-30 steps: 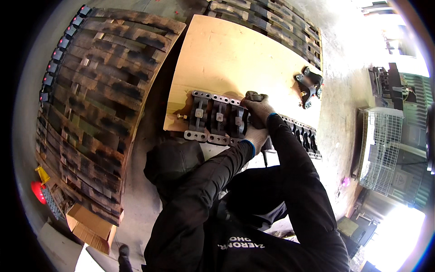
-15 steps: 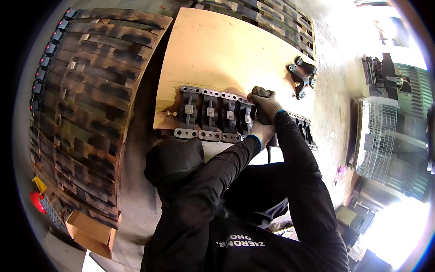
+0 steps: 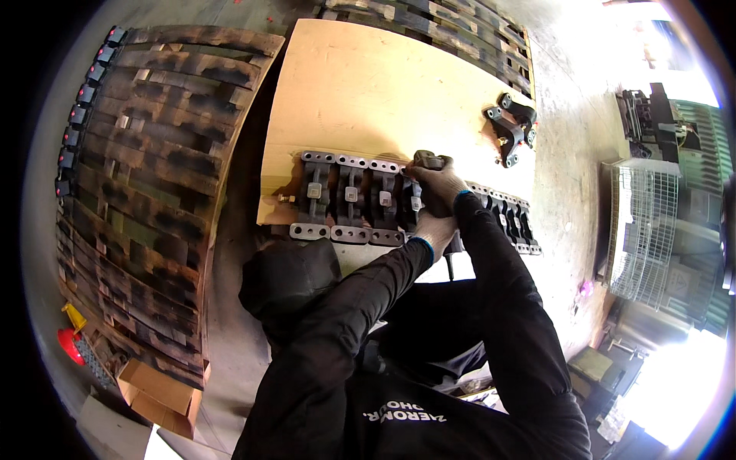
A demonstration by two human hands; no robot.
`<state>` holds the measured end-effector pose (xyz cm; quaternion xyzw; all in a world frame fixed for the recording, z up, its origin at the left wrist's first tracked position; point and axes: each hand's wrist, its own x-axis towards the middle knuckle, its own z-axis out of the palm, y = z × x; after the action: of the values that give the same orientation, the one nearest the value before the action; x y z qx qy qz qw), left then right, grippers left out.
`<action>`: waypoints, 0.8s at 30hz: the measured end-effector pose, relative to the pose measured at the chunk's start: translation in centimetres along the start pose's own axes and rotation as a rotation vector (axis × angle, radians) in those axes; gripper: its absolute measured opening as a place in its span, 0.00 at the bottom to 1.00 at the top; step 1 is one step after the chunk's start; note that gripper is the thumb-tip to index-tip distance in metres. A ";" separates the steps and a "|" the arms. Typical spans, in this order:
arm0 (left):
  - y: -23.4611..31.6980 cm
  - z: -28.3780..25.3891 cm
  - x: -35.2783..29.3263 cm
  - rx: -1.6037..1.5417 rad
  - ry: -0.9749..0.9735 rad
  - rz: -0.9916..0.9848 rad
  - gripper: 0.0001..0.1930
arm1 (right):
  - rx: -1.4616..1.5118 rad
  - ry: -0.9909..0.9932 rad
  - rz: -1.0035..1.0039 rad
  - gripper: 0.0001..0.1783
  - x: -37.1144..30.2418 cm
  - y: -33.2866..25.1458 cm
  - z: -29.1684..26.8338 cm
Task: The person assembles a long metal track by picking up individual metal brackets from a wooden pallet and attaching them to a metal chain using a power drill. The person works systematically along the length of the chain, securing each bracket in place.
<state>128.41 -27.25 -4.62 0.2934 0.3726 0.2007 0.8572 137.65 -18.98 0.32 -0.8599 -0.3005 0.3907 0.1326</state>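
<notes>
A row of dark metal brackets with drilled end plates lies along the near edge of the board. Over the middle of this row, both my gloved hands are wrapped round a dark, bulky hand tool, its exact kind unclear. My right hand grips its upper part, farther from me. Lower down, my left hand is closed about its near part, and a thin dark piece hangs below. The tool's working end and its contact with the brackets are hidden by my hands.
The brackets lie on a tan board. Two curved black parts sit at its right. A wooden pallet stands left, with an open cardboard box near its lower end. A wire cage stands at the right.
My hands and the tool have shifted slightly left along the bracket row, both still gripping. The whole view has moved a little.
</notes>
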 end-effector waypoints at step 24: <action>6.0 1.4 -1.7 -0.143 -0.076 -0.266 0.34 | -0.225 0.035 -0.016 0.60 6.5 7.8 0.2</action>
<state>127.66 -24.21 0.90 0.1868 0.3602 0.1003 0.9084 144.05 -21.10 -7.24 -0.8737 -0.3466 0.3384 0.0437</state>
